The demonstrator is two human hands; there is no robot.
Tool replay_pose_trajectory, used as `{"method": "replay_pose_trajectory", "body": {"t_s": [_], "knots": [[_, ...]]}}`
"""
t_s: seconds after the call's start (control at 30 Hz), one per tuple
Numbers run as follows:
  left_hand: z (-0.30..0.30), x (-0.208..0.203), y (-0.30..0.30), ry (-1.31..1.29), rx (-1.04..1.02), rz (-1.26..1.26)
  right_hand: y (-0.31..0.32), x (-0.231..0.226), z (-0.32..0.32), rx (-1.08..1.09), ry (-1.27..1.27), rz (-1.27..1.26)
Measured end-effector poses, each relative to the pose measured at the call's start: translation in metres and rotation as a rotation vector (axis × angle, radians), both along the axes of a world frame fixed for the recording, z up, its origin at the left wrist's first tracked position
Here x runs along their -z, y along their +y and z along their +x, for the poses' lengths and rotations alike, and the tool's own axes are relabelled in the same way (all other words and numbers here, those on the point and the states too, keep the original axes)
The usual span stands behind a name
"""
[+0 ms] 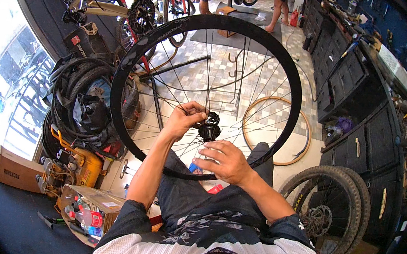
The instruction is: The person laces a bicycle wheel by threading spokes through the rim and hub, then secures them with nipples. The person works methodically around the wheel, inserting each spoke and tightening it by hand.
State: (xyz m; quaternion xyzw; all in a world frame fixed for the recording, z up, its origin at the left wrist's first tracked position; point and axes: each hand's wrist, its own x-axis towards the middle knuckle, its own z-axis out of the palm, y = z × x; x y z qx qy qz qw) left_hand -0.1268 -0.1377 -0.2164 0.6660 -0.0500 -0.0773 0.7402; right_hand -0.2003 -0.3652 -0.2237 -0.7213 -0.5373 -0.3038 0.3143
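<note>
A bicycle wheel (pixel 295 90) with a deep black rim and thin spokes stands upright before me, over my lap. Its black hub (pixel 210 128) sits at the middle, between my hands. My left hand (pixel 183 119) reaches through the spokes, thumb and fingertips pinched together at the hub's upper left edge. What lies in that pinch, perhaps a spoke, is too small to make out. Just below the hub, my right hand (pixel 227 163) has its fingers stretched and apart, fingertips near the hub's lower end. It holds nothing that I can see.
A tan-edged tyre (pixel 309 124) lies on the floor to the right, with knobbly wheels (pixel 350 209) nearer me. Black drawer cabinets (pixel 348 88) line the right. At left are piled tyres (pixel 81 75), a yellow machine (pixel 86 166) and a box of bottles (pixel 112 202). People stand beyond.
</note>
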Motion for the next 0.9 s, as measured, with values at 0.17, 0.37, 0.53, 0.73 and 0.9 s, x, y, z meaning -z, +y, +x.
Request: {"method": "replay_pose_trajectory", "body": {"t_s": [0.17, 0.37, 0.53, 0.73, 0.9], "knots": [[0.006, 0.009, 0.004, 0.017, -0.023, -0.002, 0.006, -0.007, -0.019, -0.114, -0.058, 0.028], [0.007, 0.009, 0.004, -0.019, -0.006, 0.011, 0.004, -0.019, -0.041, -0.186, -0.073, 0.079], [0.002, 0.003, -0.001, 0.009, -0.009, -0.038, -0.005, -0.043, -0.054, -0.266, 0.002, 0.174], [0.002, 0.006, 0.001, -0.008, 0.016, -0.075, -0.007, -0.06, -0.039, -0.293, 0.118, 0.394], [0.0, 0.004, 0.002, 0.007, 0.002, -0.039, -0.012, -0.071, 0.002, -0.12, 0.294, 0.787]]}}
